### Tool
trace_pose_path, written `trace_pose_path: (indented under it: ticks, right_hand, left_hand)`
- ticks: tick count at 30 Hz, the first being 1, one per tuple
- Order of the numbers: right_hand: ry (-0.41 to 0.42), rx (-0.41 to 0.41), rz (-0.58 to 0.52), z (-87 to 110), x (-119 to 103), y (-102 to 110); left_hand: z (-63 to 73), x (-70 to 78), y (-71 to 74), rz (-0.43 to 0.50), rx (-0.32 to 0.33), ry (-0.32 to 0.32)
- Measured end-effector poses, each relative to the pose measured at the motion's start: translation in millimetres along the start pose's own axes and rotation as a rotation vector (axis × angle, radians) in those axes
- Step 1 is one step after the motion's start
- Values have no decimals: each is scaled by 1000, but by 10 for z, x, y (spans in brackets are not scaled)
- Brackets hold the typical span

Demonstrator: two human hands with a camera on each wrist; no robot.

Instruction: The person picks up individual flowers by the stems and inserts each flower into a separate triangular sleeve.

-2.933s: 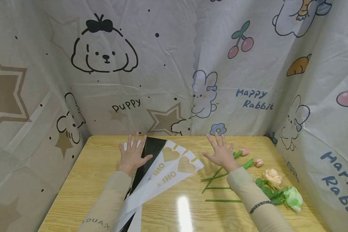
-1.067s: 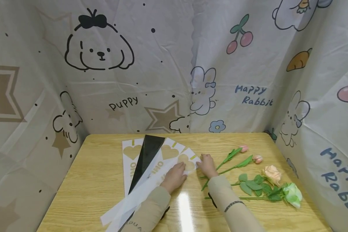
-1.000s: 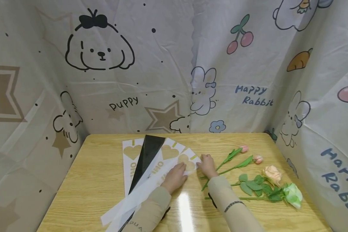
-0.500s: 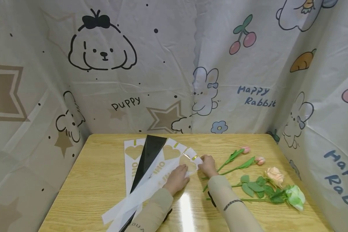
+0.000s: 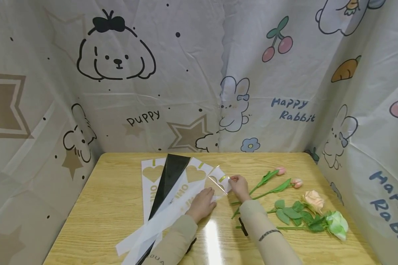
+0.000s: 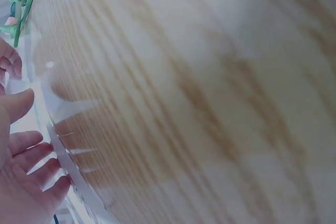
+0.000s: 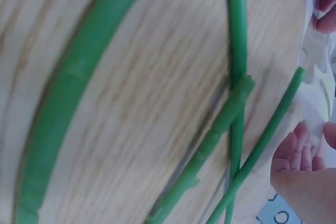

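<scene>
Raised a clear flap (image 5: 220,181) further, pinched it in the right hand (image 5: 240,187); rested the left hand (image 5: 201,204), relaxed, on the heart-printed sleeve (image 5: 182,209).

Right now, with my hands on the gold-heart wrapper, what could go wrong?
The right grip pinches the edge of the rightmost gold-heart wrapper; its clear film looks thin, so tugging might tear it. The wrapper also lies across the black wrapper, so pulling may shift both, though the left grip rests on it. In the head view the right forearm crosses the flower stems, so a sweep could nudge them.
</scene>
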State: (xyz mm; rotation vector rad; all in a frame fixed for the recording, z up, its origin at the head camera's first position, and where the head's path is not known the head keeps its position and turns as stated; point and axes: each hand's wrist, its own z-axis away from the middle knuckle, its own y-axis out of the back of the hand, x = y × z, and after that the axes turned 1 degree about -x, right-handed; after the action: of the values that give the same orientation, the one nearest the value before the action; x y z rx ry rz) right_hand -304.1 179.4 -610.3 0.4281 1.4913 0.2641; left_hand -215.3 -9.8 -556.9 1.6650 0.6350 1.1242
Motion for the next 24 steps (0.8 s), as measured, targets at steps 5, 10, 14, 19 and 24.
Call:
trace_pose_path:
  ticks: [5,10,14,19,24]
  right_hand:
    - [-111,-40,-8,333,-619,190]
    - [-82,-135,51,443,-783,257]
    - [-57,-179,91,506,-853,247]
    - [-36,-213,89,559,-884,231]
    - [-8,-237,108,610,-909,223]
  left_hand:
    - [-28,0,5,48,-2,29]
    - [-75,28,31,84,2,69]
    - [-131,78,72,217,9,139]
    - [-204,123,116,512,52,226]
    - [-250,147,149,779,98,293]
